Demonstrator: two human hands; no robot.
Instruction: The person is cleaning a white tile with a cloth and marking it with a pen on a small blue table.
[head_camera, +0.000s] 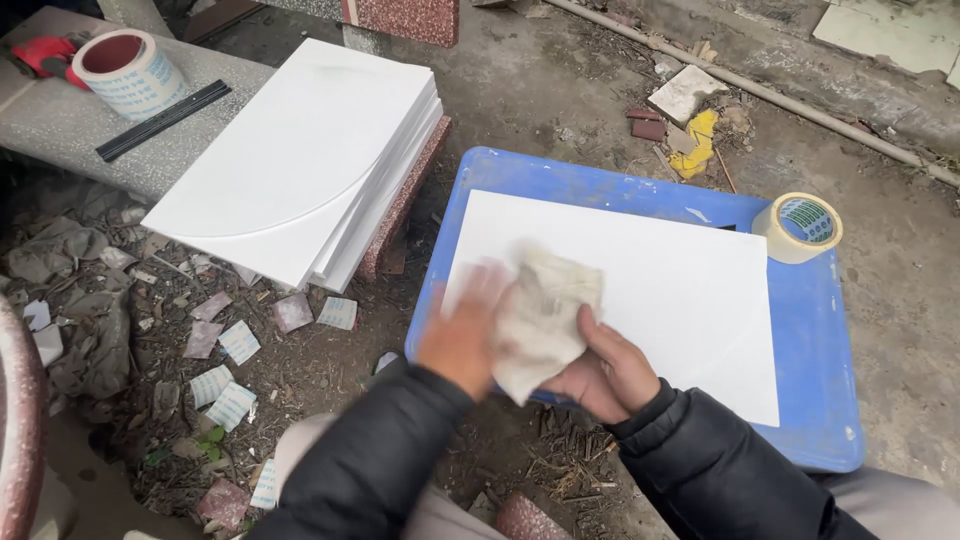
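Note:
A white rectangular sheet (660, 290) lies flat on a blue plastic table (820, 330). Both hands are at its near left corner. My left hand (460, 335) is blurred with motion and rests against a crumpled off-white rag (540, 315). My right hand (605, 370) grips the same rag from below, at the table's front edge. The rag covers part of the sheet's corner. Both arms wear black padded sleeves.
A tape roll (798, 226) sits on the blue table's far right corner. A stack of white sheets (300, 160) lies on a speckled red slab to the left. On a grey stone bench (60, 120) are another tape roll (128, 72) and a black ruler (165, 119). Paper scraps litter the dirt.

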